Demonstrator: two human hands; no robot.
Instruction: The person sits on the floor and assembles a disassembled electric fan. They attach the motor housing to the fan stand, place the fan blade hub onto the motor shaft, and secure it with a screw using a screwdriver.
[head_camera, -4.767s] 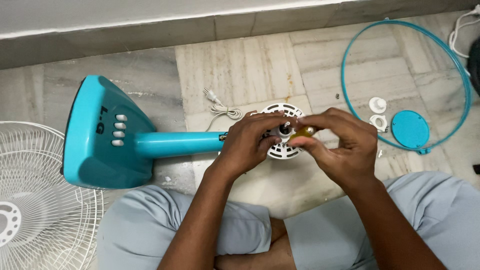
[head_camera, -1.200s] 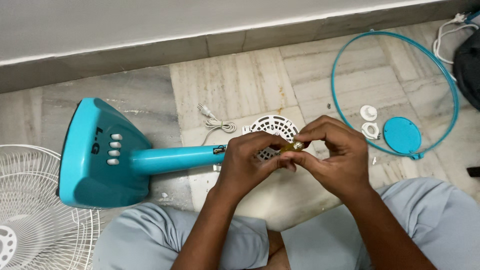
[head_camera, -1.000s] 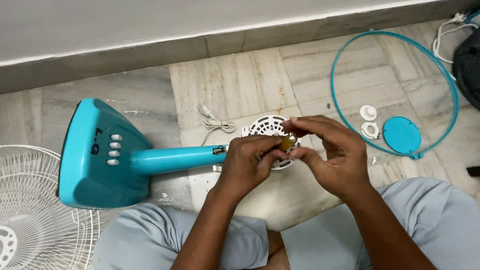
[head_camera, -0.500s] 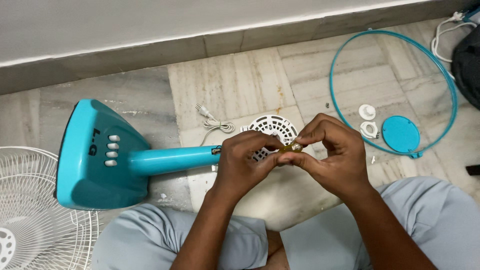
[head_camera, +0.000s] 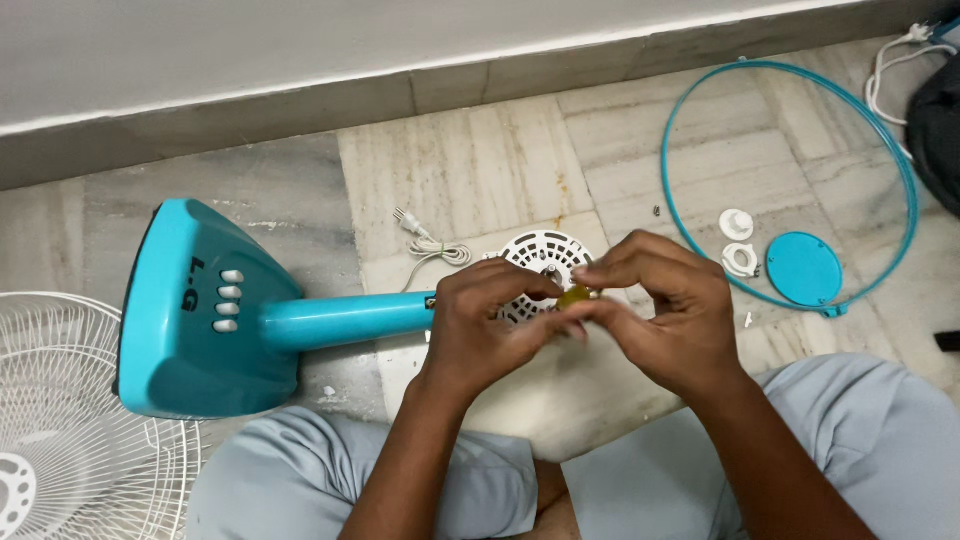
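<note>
Both hands pinch a small yellowish part at the fan motor head.
Left hand (head_camera: 480, 325) and right hand (head_camera: 660, 310) close fingertips on the yellowish part (head_camera: 573, 296), just over the white vented motor housing (head_camera: 545, 262); teal fan base (head_camera: 205, 310) lies left on the floor.

Both hands meet over the white vented motor housing (head_camera: 545, 262); the left hand (head_camera: 480, 325) and right hand (head_camera: 665, 315) pinch a small brass-coloured part (head_camera: 574, 296) between their fingers; the teal fan base (head_camera: 200, 310) lies sideways on the floor, a teal ring (head_camera: 690, 110) and white grille (head_camera: 60, 400) nearby.
</note>
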